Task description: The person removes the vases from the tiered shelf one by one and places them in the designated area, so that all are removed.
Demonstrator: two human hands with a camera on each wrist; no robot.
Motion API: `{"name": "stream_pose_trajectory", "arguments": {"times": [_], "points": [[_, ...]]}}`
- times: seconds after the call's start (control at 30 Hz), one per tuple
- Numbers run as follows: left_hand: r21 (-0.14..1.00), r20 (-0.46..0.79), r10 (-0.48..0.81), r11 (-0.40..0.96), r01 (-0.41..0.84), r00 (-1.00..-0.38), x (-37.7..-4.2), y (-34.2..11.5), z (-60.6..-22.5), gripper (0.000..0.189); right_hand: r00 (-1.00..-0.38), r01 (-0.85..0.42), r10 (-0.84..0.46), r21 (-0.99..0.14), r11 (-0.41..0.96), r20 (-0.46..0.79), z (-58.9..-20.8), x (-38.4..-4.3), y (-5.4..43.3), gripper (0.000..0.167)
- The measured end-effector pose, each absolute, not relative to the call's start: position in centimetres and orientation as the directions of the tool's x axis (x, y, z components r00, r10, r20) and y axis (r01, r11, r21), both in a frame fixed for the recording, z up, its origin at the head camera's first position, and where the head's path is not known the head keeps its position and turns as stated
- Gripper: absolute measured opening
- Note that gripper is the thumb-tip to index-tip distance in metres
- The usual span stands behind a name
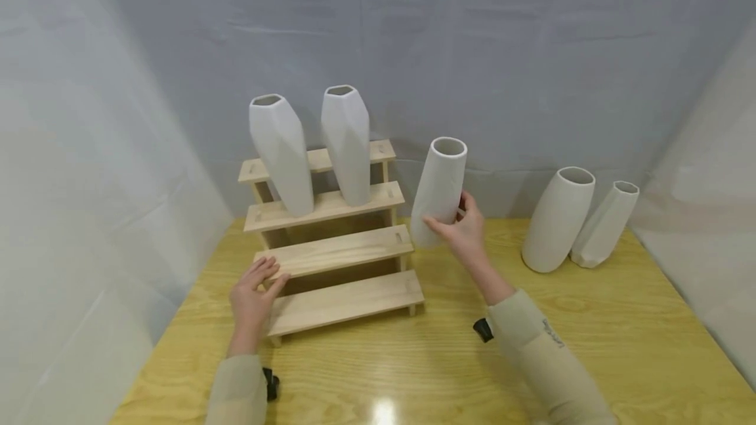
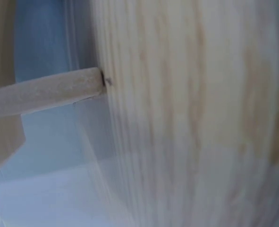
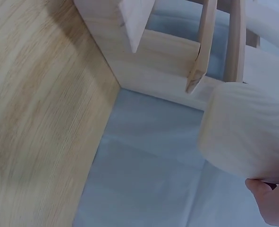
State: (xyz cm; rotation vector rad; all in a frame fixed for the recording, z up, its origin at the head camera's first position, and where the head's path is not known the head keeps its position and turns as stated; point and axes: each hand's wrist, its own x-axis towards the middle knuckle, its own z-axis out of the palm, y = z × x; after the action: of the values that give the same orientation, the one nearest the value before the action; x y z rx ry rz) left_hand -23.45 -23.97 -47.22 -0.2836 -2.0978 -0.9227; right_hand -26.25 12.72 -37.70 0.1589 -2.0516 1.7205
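In the head view my right hand [image 1: 466, 231] grips a smooth white vase [image 1: 440, 182] by its lower right side, thumb across the front. The vase is raised, slightly tilted, just right of a four-step wooden stand [image 1: 342, 251]. The right wrist view shows its rounded base [image 3: 243, 132] near the stand's side. My left hand [image 1: 251, 297] rests at the stand's left end, fingers on the second step from the bottom, thumb by its front edge. Two faceted white vases, one left [image 1: 280, 149] and one right [image 1: 346, 143], stand on the second step from the top.
On the right of the wooden table [image 1: 461, 379] stand a smooth white vase [image 1: 558, 222] and a narrower faceted one [image 1: 605, 225], close together. A grey sheet [image 1: 472, 51] hangs behind the table, with pale sheets at both sides.
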Motion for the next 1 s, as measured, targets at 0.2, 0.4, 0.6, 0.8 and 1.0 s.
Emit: {"name": "stream_pose_trajectory", "arguments": {"times": [0.2, 0.4, 0.6, 0.8, 1.0], "points": [[0.498, 0.765, -0.095, 0.714, 0.493, -0.636, -23.4, -23.9, -47.1, 0.03, -0.875, -0.397, 0.192, -0.885, 0.245, 0.445, -38.4, -26.2, 13.8, 0.069], [0.495, 0.767, -0.09, 0.714, 0.496, -0.636, -23.3, -24.0, -47.1, 0.029, -0.867, -0.397, 0.191, -0.87, 0.292, 0.46, -39.1, -26.2, 15.0, 0.07], [0.48, 0.777, -0.084, 0.72, 0.501, -0.624, -23.4, -24.1, -47.1, 0.028, -0.873, -0.37, 0.21, -0.878, 0.303, 0.44, -39.7, -26.2, 16.0, 0.069], [0.468, 0.78, -0.075, 0.728, 0.501, -0.621, -23.5, -24.2, -47.2, 0.028, -0.874, -0.323, 0.255, -0.887, 0.33, 0.414, -40.6, -26.4, 17.4, 0.068], [0.466, 0.779, -0.075, 0.734, 0.495, -0.622, -23.5, -24.2, -47.2, 0.029, -0.879, -0.272, 0.284, -0.893, 0.359, 0.382, -41.4, -26.3, 18.6, 0.069]]}}
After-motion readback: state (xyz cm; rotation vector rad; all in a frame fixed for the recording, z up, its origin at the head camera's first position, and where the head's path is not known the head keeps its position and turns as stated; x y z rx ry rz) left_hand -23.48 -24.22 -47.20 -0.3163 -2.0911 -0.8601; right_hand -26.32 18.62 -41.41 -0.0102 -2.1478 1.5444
